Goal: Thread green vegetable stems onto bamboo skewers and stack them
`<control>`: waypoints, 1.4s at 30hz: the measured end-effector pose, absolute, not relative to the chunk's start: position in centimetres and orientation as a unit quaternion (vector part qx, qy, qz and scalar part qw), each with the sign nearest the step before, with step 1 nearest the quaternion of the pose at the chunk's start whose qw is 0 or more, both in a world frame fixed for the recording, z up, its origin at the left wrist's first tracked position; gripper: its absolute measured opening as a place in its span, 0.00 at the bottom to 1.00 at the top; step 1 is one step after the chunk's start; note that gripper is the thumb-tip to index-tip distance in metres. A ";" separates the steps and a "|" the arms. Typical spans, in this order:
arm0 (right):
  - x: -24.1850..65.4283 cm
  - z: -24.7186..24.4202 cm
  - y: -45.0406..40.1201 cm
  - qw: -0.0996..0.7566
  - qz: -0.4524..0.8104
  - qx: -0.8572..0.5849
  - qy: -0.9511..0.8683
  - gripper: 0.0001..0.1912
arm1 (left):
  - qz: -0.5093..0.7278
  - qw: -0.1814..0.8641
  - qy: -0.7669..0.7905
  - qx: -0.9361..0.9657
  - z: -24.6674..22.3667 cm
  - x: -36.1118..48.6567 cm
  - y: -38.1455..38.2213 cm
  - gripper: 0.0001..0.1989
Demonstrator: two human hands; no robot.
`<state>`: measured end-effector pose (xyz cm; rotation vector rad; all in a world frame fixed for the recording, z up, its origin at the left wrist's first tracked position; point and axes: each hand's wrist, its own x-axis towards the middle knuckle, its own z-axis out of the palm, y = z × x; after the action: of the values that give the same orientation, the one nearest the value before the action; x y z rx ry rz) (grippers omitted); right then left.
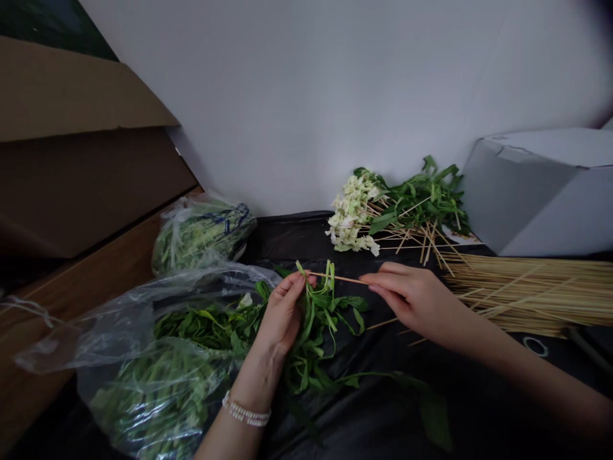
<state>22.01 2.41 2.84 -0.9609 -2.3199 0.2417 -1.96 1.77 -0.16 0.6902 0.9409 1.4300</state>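
Observation:
My right hand [402, 294] pinches one end of a thin wooden skewer [345, 278] held nearly level. The skewer's other end meets a bunch of leafy green stems [313, 319]. My left hand [283, 310] grips these stems near their folded tops, with its thumb and fingers closed beside the skewer. Some leaves dangle below the skewer toward the black cover [364, 415]. Whether the tip has come out past the left fingers is hidden. Just left of that hand, loose greens [205, 329] spill from an opened clear plastic bag [158, 390].
Behind lies a pile of skewered leafy greens [421, 198] and pale cabbage pieces [353, 214]. Many bare skewers [536, 287] are spread at the right, before a white box [541, 191]. A second bag of greens [204, 233] sits back left, near a cardboard box [81, 160].

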 end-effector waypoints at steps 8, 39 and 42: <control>21.9 2.9 2.4 0.295 0.098 -0.369 -0.876 0.16 | 0.619 0.607 0.413 0.280 0.0 -1.8 1.8 0.18; 22.0 2.5 2.6 0.303 0.096 -0.375 -0.871 0.15 | 0.625 0.598 0.421 0.273 -0.2 -1.7 1.8 0.16; 22.0 2.4 2.7 0.303 0.093 -0.375 -0.871 0.15 | 0.625 0.600 0.417 0.273 -0.2 -1.8 1.8 0.16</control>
<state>21.98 2.65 2.44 -0.9934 -2.3097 0.2471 -1.77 1.83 -0.22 0.6325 0.9671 1.4497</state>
